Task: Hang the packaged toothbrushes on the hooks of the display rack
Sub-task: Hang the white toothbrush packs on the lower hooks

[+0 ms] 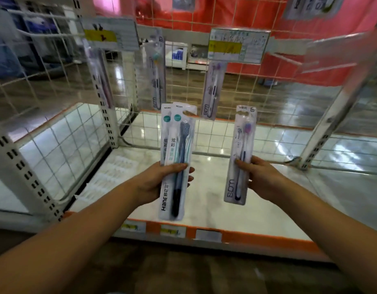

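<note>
Above the shelf's (204,187) front edge, both hands hold toothbrush packs upright, well short of the hooks. Left hand (155,183) grips two overlapped Hane packs (176,160) low down, thumb across the front. Right hand (262,177) pinches one BDM pack (240,155) at its middle. Risks, as a judgement: the overlapped pair may slide apart or both catch one hook; held low, a pack's hang hole may wobble and miss.
</note>
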`<state>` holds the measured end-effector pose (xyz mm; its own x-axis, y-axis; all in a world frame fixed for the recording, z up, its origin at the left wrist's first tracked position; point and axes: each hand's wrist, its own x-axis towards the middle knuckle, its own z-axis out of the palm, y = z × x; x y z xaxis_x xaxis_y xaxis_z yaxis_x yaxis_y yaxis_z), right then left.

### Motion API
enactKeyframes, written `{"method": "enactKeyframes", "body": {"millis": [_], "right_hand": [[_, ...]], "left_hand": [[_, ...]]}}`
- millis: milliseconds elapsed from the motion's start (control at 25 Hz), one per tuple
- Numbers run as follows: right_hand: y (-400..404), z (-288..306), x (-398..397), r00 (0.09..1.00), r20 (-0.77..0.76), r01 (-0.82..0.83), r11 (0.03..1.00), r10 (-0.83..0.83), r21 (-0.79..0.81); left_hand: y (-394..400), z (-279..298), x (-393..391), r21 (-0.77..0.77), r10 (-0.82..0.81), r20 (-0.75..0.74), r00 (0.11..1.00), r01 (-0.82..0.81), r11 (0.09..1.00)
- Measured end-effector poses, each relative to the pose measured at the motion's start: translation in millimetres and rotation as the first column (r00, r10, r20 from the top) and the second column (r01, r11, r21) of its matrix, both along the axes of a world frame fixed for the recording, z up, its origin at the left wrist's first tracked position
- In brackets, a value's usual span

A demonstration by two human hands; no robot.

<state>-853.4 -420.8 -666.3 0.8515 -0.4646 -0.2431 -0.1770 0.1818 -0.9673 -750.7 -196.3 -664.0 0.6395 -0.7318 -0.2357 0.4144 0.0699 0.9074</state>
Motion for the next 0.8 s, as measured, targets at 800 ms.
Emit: {"method": "enactKeyframes", "body": {"millis": [800], "right_hand": [[73.4,-3.3,97.7,0.993,0.011,0.117,0.993,-0.117,-0.027]], "left_hand": [[75.0,13.2,78.7,-0.083,-0.067,0.066,0.996,0.072,0.994]]}}
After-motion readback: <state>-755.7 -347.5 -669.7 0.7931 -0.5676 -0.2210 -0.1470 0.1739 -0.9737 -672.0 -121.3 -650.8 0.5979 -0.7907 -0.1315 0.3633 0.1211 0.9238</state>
